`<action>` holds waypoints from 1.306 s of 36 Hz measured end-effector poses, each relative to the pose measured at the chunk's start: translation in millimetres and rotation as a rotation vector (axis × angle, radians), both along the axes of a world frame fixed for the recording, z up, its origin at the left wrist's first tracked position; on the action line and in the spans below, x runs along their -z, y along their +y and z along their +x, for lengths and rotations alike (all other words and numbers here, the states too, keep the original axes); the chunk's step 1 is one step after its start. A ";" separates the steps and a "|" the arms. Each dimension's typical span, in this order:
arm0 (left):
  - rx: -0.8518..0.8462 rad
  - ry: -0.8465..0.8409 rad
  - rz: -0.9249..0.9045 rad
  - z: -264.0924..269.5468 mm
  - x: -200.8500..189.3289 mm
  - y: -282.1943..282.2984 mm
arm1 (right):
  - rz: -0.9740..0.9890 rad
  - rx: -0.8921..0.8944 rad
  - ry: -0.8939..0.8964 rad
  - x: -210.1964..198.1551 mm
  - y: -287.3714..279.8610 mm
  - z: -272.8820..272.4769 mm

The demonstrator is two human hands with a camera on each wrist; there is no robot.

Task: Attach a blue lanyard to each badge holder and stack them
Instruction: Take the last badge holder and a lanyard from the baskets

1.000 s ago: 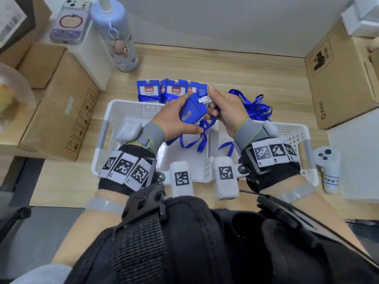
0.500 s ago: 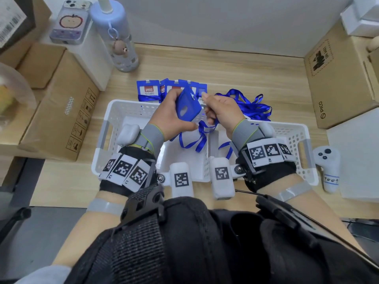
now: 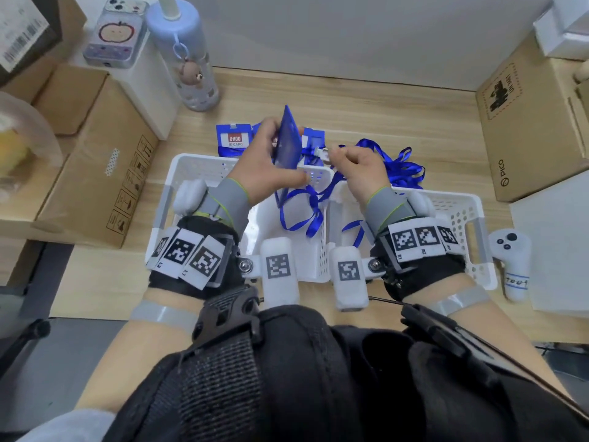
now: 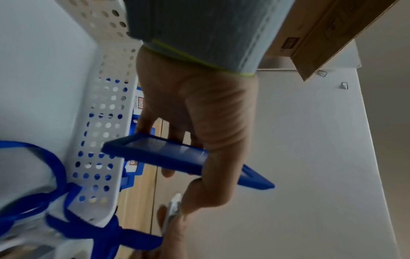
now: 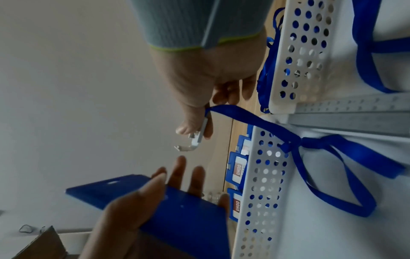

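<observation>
My left hand [image 3: 271, 148] grips a blue badge holder [image 3: 288, 138] by its edges and holds it upright, edge toward me, above the far rim of the left white basket [image 3: 178, 173]. In the left wrist view the badge holder [image 4: 155, 150] lies across my fingers. My right hand [image 3: 347, 157] pinches the metal clip [image 5: 195, 140] of a blue lanyard [image 3: 299, 212], whose loop hangs down into the left basket. A small gap separates clip and holder. More badge holders [image 3: 232, 140] lie in a row behind the baskets, beside a pile of lanyards [image 3: 398, 164].
A second white basket [image 3: 471, 218] sits on the right, with a white controller [image 3: 513, 263] beside it. Cardboard boxes [image 3: 95, 173] stand at the left and at the right [image 3: 526, 122]. A blue bottle [image 3: 188, 59] and a phone [image 3: 118, 30] are at the back left.
My left hand has lifted the badge holder and turned it edge-on. My right hand with the clip has drawn away to the right, so clip and holder no longer meet.
</observation>
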State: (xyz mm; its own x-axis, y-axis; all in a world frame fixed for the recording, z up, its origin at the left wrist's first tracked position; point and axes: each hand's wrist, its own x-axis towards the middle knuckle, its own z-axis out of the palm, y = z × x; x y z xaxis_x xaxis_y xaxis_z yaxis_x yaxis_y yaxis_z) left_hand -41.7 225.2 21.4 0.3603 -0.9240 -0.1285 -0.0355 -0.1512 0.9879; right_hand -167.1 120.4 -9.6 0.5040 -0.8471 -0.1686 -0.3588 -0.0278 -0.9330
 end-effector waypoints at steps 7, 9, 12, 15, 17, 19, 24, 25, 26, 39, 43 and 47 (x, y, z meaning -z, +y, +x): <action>0.195 0.017 0.153 -11.7 11.7 5.9 | 0.047 0.007 -0.098 -3.7 -1.2 0.1; 0.224 0.025 0.171 -13.3 12.5 6.0 | 0.104 0.018 -0.145 -2.2 -1.0 -0.8; 0.262 0.032 0.169 -15.3 12.4 4.6 | 0.135 -0.037 -0.152 -4.0 0.4 -1.6; 0.301 -0.005 0.179 -16.1 12.2 3.1 | 0.112 -0.079 -0.140 -6.3 2.1 -0.7; 0.312 -0.029 0.191 -16.1 12.0 2.6 | 0.115 -0.068 -0.139 -5.8 2.6 0.1; 0.319 -0.028 0.221 -15.9 13.0 2.2 | 0.151 -0.043 -0.159 -5.4 2.3 0.4; 0.311 -0.020 0.300 -13.0 22.3 1.1 | 0.262 -0.011 -0.244 -6.0 -5.1 0.0; 0.307 -0.020 0.309 -12.3 23.6 1.4 | 0.286 -0.005 -0.283 -6.9 -6.6 -0.3; 0.295 -0.019 0.320 -11.2 25.6 1.8 | 0.310 0.000 -0.324 -8.0 -7.8 -0.6; 0.358 0.117 0.261 -12.1 8.0 3.2 | 0.534 0.200 -0.555 -20.1 -16.7 -2.9; 0.402 0.351 0.073 -16.5 -3.1 0.5 | 0.482 0.115 -0.420 -10.7 -14.4 -1.3; 0.378 0.521 -0.042 -16.3 -8.0 -5.0 | 0.480 -0.037 -0.205 -10.4 -3.2 0.0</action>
